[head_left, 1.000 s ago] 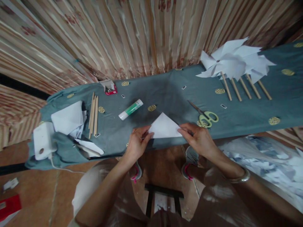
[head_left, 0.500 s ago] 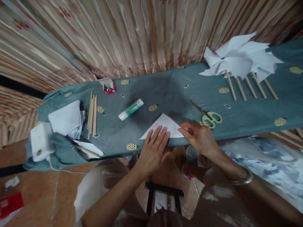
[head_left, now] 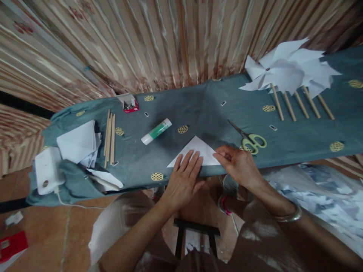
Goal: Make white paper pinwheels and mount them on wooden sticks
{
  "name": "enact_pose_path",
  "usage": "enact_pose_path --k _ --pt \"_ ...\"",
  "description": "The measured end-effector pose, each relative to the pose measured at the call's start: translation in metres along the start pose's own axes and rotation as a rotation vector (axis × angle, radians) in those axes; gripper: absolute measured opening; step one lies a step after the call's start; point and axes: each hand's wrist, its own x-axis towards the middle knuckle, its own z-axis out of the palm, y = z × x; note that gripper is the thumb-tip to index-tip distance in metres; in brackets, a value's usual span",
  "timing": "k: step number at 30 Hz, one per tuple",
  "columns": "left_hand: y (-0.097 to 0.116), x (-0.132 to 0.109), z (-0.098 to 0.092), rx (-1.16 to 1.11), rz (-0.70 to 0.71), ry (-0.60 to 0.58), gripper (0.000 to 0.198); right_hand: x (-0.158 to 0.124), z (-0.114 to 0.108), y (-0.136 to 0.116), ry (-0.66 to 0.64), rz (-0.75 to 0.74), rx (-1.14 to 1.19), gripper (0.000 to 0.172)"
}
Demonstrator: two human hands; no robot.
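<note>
A sheet of white paper, folded into a triangle, lies at the front edge of the cloth-covered table. My left hand rests flat on its left part, fingers stretched out and apart. At the triangle's right corner, my right hand pinches the paper between thumb and fingers. Just beyond that hand lie scissors with light green handles, blades pointing away to the left. A green and white glue stick lies on its side beyond the paper, to the left.
White paper pinwheels on wooden sticks lie at the back right. Leftward are loose wooden sticks, a small red box of metal pieces, stacked paper and a white power strip. A bag of paper scraps stands below right.
Almost nothing differs. Both hands stay on the folded paper in nearly the same place, and the view has shifted very slightly.
</note>
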Motion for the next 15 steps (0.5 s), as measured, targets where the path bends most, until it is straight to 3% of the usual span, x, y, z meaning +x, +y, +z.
enact_pose_path --k 15 --pt "0.0005 0.0016 0.0032 0.035 -0.017 -0.030 0.069 0.0001 0.0015 0.0024 0.014 -0.031 -0.088 0.013"
